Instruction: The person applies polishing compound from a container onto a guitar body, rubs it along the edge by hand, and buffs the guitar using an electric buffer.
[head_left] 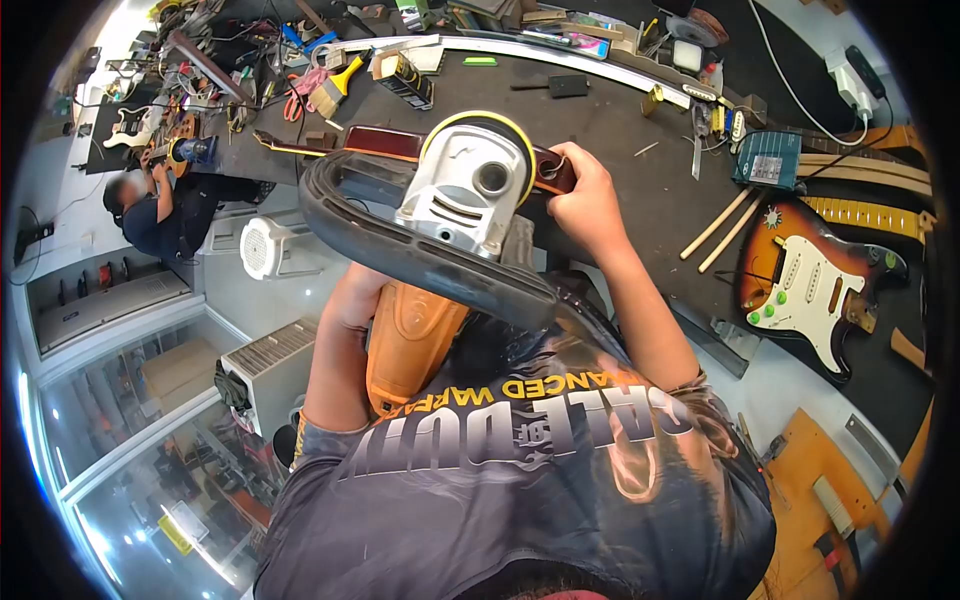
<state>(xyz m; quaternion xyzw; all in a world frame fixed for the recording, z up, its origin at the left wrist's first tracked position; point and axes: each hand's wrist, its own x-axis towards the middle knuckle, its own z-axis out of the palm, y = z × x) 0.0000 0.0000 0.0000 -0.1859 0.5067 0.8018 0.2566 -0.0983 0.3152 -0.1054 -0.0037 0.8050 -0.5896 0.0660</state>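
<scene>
An orange electric polisher (415,340) with a silver metal head (450,205), a yellow-rimmed round pad and a black loop handle (345,215) fills the middle of the view. My left hand (366,281) is at the polisher's body, closed around it; its fingers are mostly hidden behind the tool. Beyond the pad, a glossy dark red guitar (385,142) is seen edge-on, its neck pointing left. My right hand (588,195) grips the right end of this guitar, fingers bent over its edge. The polisher hides the guitar's middle, so contact with the pad cannot be made out.
On the dark bench (600,130) lie a paintbrush (338,88), a tin (403,80) and two wooden sticks (720,230). A sunburst electric guitar (815,280) lies at right. At far left another person (160,215) handles a guitar; a white stool (265,248) stands nearer.
</scene>
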